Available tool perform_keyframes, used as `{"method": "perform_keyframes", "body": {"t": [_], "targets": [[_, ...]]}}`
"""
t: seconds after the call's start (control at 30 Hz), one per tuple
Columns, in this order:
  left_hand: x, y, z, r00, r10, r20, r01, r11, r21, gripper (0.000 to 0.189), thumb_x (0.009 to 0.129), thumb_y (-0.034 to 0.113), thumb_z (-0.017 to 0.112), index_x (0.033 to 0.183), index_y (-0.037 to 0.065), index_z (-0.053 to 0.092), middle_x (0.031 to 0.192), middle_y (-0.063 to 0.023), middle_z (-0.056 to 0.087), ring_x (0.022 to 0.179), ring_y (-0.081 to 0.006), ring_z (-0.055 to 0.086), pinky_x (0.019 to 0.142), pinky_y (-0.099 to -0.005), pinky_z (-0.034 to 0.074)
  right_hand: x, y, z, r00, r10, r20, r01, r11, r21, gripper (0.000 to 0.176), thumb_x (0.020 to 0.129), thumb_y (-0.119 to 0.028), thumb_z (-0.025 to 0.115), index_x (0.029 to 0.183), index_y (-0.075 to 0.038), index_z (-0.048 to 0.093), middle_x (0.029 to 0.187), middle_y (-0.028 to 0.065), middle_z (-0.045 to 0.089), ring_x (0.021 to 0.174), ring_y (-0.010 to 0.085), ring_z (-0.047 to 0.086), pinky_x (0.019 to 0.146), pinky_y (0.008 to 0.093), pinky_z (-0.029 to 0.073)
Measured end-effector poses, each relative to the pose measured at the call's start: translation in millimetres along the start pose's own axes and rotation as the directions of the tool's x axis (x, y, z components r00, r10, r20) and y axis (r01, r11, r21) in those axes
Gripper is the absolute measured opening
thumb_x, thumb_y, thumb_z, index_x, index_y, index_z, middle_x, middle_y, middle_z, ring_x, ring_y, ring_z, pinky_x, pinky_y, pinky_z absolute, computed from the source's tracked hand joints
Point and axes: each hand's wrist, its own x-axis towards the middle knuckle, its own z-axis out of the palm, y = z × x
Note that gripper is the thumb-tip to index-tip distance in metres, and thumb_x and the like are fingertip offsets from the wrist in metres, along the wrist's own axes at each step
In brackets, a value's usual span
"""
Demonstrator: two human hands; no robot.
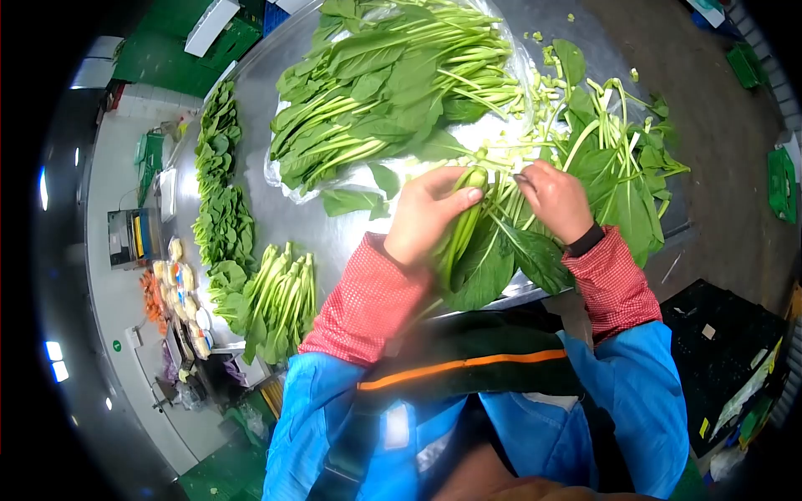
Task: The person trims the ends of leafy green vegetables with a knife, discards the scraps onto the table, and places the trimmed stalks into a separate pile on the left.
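Note:
My left hand (pixel 422 215) is closed round a small bunch of leafy greens (pixel 465 236), their stem ends up by my thumb and the leaves hanging towards me. Close by on the right, my right hand (pixel 555 200) has its fingers curled in a pinch beside the stems. Something small and dark shows at its fingertips, too little to name. Beyond both hands lies a large heap of long-stemmed greens (pixel 393 92) on clear plastic. Cut stem pieces (pixel 511 157) are scattered between heap and hands. Loose leaves and stalks (pixel 620 188) are piled to the right.
Bundled greens (pixel 271 301) stand at the left end of the metal table (pixel 261 142), with a long row of leafy bundles (pixel 221 192) along its far left edge. Pale packaged goods (pixel 180 292) are further left. A black crate (pixel 718 351) sits on the floor at right.

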Motion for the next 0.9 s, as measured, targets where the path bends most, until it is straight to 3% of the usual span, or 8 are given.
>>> {"method": "perform_keyframes", "body": {"t": [0.17, 0.3, 0.37, 0.4, 0.5, 0.67, 0.77, 0.9], "targets": [[2, 5, -5, 0.995, -0.07, 0.07, 0.073, 0.996, -0.045, 0.056, 0.086, -0.004, 0.064, 0.138, -0.001, 0.041, 0.108, -0.0089, 0.067, 0.093, -0.0117, 0.063, 0.084, -0.0247, 0.051, 6, -5, 1, 0.969, 0.24, 0.06, -0.225, 0.755, 0.617, 0.027, 0.087, -0.02, 0.065, 0.104, 0.0, 0.065, 0.083, 0.01, 0.063, 0.076, 0.022, 0.063, 0.07, 0.0324, 0.05], [5, -1, -10, 0.97, -0.184, 0.16, 0.194, 0.98, -0.052, 0.056, 0.087, 0.001, 0.065, 0.138, -0.001, 0.041, 0.114, -0.0088, 0.064, 0.096, -0.0102, 0.061, 0.085, -0.0241, 0.05, 28, -30, 3, 0.989, 0.021, 0.15, -0.131, 0.612, 0.78, 0.026, 0.085, -0.018, 0.071, 0.102, -0.001, 0.063, 0.075, 0.0012, 0.056, 0.068, 0.0098, 0.054, 0.063, 0.025, 0.046], [8, 10, -22, 0.958, -0.253, 0.133, 0.251, 0.967, 0.037, 0.057, 0.088, 0.003, 0.066, 0.139, -0.001, 0.041, 0.12, -0.0098, 0.062, 0.102, -0.0122, 0.06, 0.089, -0.0262, 0.049, 33, -31, -15, 0.867, 0.199, 0.456, -0.498, 0.351, 0.793, 0.019, 0.086, -0.018, 0.07, 0.093, -0.003, 0.062, 0.07, -0.003, 0.054, 0.056, 0.0049, 0.048, 0.051, 0.0213, 0.04], [21, -30, -45, 0.994, 0.108, -0.012, -0.093, 0.905, 0.415, 0.064, 0.085, 0.01, 0.071, 0.14, -0.002, 0.04, 0.13, -0.0141, 0.056, 0.114, -0.0178, 0.056, 0.097, -0.0302, 0.045, 33, -29, -12, 0.864, 0.261, 0.43, -0.488, 0.226, 0.843, 0.017, 0.087, -0.018, 0.07, 0.088, -0.003, 0.06, 0.067, -0.0059, 0.053, 0.049, 0.0026, 0.043, 0.043, 0.0204, 0.034], [16, -6, -51, 0.897, 0.422, -0.135, -0.238, 0.715, 0.657, 0.081, 0.074, 0.026, 0.08, 0.139, -0.003, 0.041, 0.131, -0.0222, 0.054, 0.118, -0.0285, 0.055, 0.1, -0.0366, 0.042, 42, -32, -8, 0.929, 0.27, 0.252, -0.359, 0.5, 0.788, 0.018, 0.086, -0.017, 0.071, 0.086, -0.002, 0.06, 0.07, -0.0043, 0.054, 0.059, 0.0043, 0.047, 0.052, 0.0213, 0.039], [8, 18, -19, 0.986, 0.068, 0.153, -0.086, 0.989, 0.117, 0.055, 0.086, 0.008, 0.069, 0.135, -0.002, 0.045, 0.101, -0.007, 0.066, 0.085, -0.0093, 0.063, 0.073, -0.0227, 0.052, 63, -63, -8, 0.967, 0.032, 0.254, -0.211, 0.662, 0.719, 0.026, 0.084, -0.021, 0.069, 0.098, 0.0, 0.066, 0.07, 0.0013, 0.06, 0.062, 0.0072, 0.051, 0.056, 0.0251, 0.042], [2, 24, -38, 0.984, -0.075, 0.163, 0.037, 0.974, 0.223, 0.044, 0.088, 0.006, 0.066, 0.13, 0.0, 0.053, 0.098, 0.0005, 0.065, 0.08, -0.0025, 0.057, 0.071, -0.02, 0.049, 71, -53, -19, 0.941, -0.035, 0.336, -0.171, 0.809, 0.562, 0.021, 0.085, -0.019, 0.069, 0.088, 0.002, 0.066, 0.071, 0.0001, 0.06, 0.064, 0.0072, 0.054, 0.058, 0.0228, 0.043], [-8, 14, -89, 0.938, -0.251, 0.239, 0.303, 0.929, -0.212, 0.039, 0.093, 0.016, 0.061, 0.128, -0.001, 0.054, 0.103, -0.0101, 0.068, 0.084, -0.0146, 0.067, 0.079, -0.0287, 0.056, 75, -13, -15, 0.915, 0.123, 0.385, -0.327, 0.782, 0.53, 0.035, 0.084, -0.031, 0.07, 0.098, 0.001, 0.066, 0.077, 0.0036, 0.062, 0.067, 0.0125, 0.056, 0.064, 0.0273, 0.046]]}}
